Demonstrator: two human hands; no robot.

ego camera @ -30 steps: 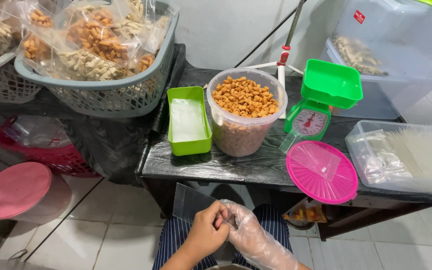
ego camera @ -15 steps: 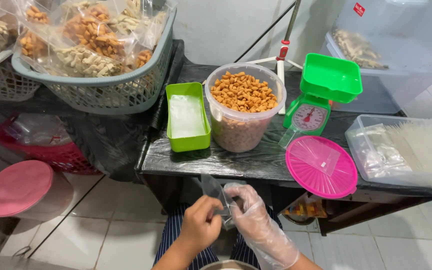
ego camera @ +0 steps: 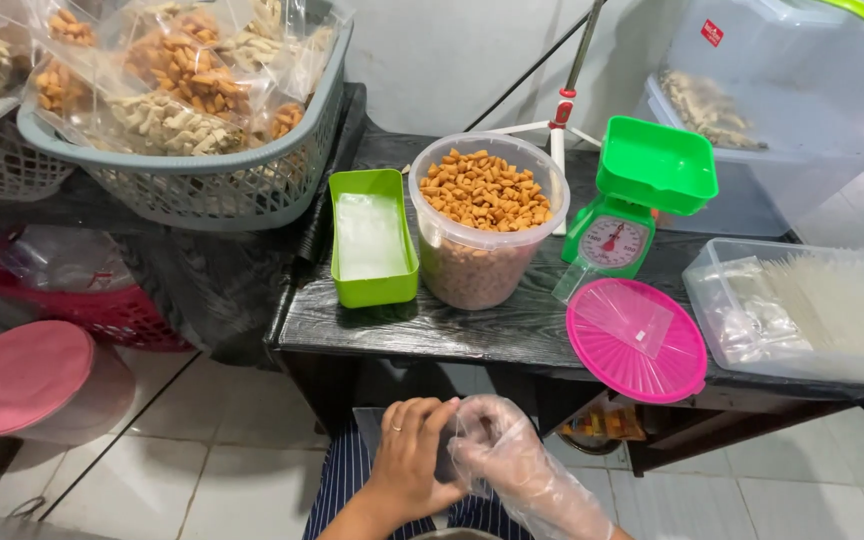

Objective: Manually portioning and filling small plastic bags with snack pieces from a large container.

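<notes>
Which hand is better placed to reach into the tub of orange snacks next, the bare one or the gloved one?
Probably the right hand: it wears a clear glove suited to touching food and sits nearer the snack tub. The bare left hand grips the small clear bag and could keep holding it.

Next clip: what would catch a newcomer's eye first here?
Probably the clear tub of orange snack pieces at the middle of the dark table, between a green tray and a green kitchen scale with a pink lid in front. At the bottom edge, the bare left hand and plastic-gloved right hand work a small clear bag together.
</notes>
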